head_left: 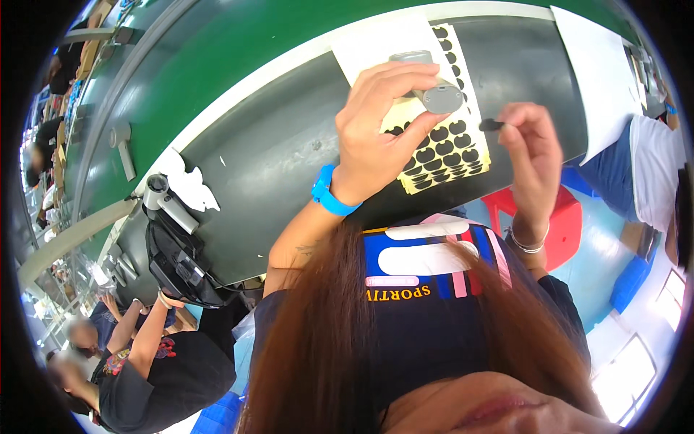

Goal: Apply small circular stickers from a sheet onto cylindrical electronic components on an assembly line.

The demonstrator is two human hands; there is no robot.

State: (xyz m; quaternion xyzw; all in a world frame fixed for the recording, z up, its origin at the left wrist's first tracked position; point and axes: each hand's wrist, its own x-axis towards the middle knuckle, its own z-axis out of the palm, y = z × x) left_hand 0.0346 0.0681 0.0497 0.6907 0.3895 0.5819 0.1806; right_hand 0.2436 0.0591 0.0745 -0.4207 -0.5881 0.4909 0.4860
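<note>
My left hand (376,130) is closed around a grey cylindrical device (442,99). The device's flat round end faces me and shows a small slot and tiny screws. To its right, my right hand (533,155) pinches a small black sticker (491,125) between thumb and fingertips, apart from the device. Beneath both hands lie stacked yellow sheets (426,181) with rows of black, notched round stickers. My left fingers hide part of the device and of the sheets.
A dark worktable (267,166) borders a green belt (253,43). White paper (383,36) lies behind the sheets. At left are a grey handheld device (176,211), white scraps (194,186) and a black bag-like item (170,253). A red stool (565,231) stands right; co-workers sit nearby.
</note>
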